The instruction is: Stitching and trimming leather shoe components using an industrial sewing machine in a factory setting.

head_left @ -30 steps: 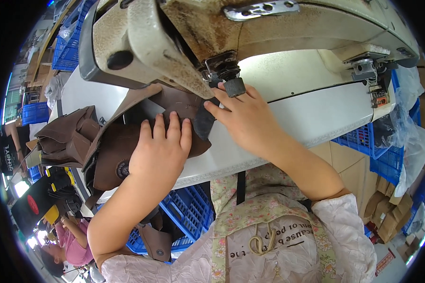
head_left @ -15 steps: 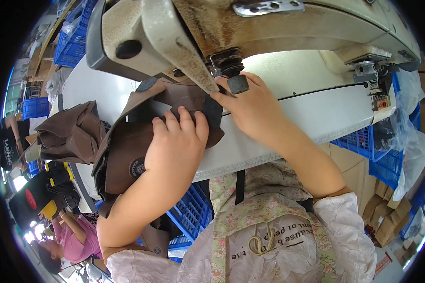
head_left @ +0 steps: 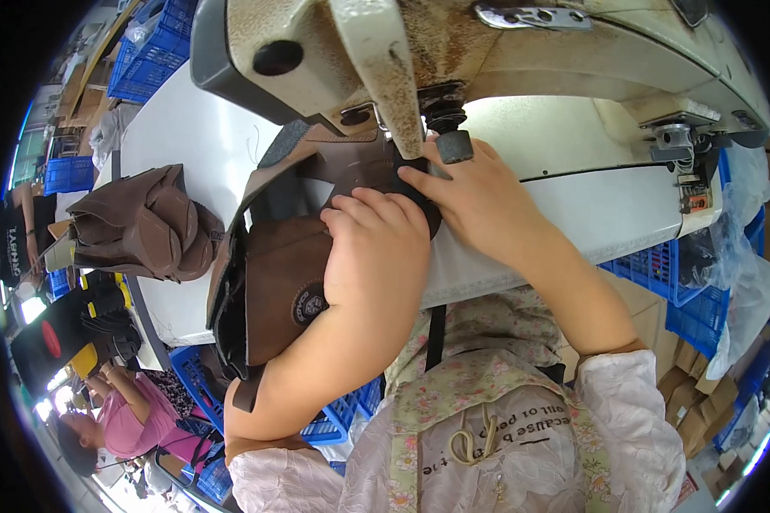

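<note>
A brown leather upper (head_left: 287,269), with a round stamped emblem and a grey fuzzy patch at its far end, lies bent open under the sewing machine (head_left: 522,51). My left hand (head_left: 376,244) lies over its near wall, fingers curled onto the leather; the thumb is hidden. By the needle area, my right hand (head_left: 479,192) holds the upper's dark edge between thumb and fingers, partly behind a dark round knob (head_left: 454,146). The needle and the fingertips closest to it are hidden by the machine's head.
On the white table (head_left: 197,120), to the left, sits a stack of brown leather pieces (head_left: 141,224). Blue crates (head_left: 697,308) with plastic bags stand at the right, cardboard boxes (head_left: 701,402) below them. A person in pink (head_left: 137,415) sits at the far left.
The leather upper has shifted to the right beneath the machine, and my left hand has moved right with it. My right hand has moved slightly right. The whole view has also shifted somewhat.
</note>
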`<state>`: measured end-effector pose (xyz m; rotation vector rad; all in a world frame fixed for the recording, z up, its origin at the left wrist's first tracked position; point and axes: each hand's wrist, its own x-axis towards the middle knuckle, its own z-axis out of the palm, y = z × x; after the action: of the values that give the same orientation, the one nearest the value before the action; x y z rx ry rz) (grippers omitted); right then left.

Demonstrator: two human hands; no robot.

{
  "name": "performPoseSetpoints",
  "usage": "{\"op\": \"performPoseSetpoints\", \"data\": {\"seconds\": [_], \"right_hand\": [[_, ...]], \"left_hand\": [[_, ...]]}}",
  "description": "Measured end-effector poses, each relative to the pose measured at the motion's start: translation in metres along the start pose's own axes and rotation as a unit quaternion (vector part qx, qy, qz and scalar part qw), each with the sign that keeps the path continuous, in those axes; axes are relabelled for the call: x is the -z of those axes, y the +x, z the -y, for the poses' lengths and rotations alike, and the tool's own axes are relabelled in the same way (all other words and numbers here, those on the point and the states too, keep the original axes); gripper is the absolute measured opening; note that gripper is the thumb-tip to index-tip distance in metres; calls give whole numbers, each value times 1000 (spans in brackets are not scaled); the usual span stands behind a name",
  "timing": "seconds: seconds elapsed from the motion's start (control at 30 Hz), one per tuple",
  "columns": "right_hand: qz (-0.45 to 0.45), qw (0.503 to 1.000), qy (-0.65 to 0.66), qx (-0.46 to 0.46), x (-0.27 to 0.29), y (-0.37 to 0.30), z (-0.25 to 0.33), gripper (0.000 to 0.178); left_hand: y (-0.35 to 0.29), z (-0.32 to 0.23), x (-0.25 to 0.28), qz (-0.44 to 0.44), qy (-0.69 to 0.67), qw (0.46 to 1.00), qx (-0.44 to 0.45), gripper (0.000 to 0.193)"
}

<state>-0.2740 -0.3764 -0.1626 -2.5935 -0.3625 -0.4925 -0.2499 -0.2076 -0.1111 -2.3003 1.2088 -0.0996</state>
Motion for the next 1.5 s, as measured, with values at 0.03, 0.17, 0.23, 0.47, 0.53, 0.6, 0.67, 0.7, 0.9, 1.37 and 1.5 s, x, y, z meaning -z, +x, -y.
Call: {"op": "performPoseSetpoints", "data": {"seconds": [0.03, 0.17, 0.23, 0.47, 0.53, 0.6, 0.67, 0.7, 0.9, 1.37, 1.5], "right_hand": [[6, 1000, 6, 6, 1, 0, -1, 32], [10, 999, 25, 27, -4, -2, -6, 34], [14, 999, 12, 29, 0, -3, -9, 33], [5, 999, -22, 42, -3, -4, -10, 32], [5, 999, -23, 40, -3, -5, -10, 32], [3, 999, -25, 39, -5, -5, -9, 32], [15, 999, -8, 34, -6, -5, -10, 45], [15, 999, -8, 34, -7, -6, -10, 45], [31, 998, 3, 57, -7, -13, -13, 42], [36, 996, -33, 68, -1, -15, -12, 32], [40, 995, -33, 80, -1, -15, -12, 33]], "left_hand": [[-1, -1, 1, -9, -5, 1000, 6, 35], [-8, 0, 2, -52, 9, 999, 10, 38], [-12, 3, 12, -50, -4, 999, -1, 46], [-37, 9, 8, -56, 16, 998, -23, 52], [-38, 12, 5, -69, 0, 996, -61, 49], [-38, 15, 1, -69, -3, 995, -74, 48], [-37, 16, 0, -71, -7, 994, -87, 46], [-37, 16, -1, -70, -13, 993, -93, 46], [-34, 18, -4, -79, -27, 990, -116, 42], [-27, 30, -8, -57, -46, 985, -157, 45], [-28, 31, -8, -48, -56, 985, -155, 46]]}}
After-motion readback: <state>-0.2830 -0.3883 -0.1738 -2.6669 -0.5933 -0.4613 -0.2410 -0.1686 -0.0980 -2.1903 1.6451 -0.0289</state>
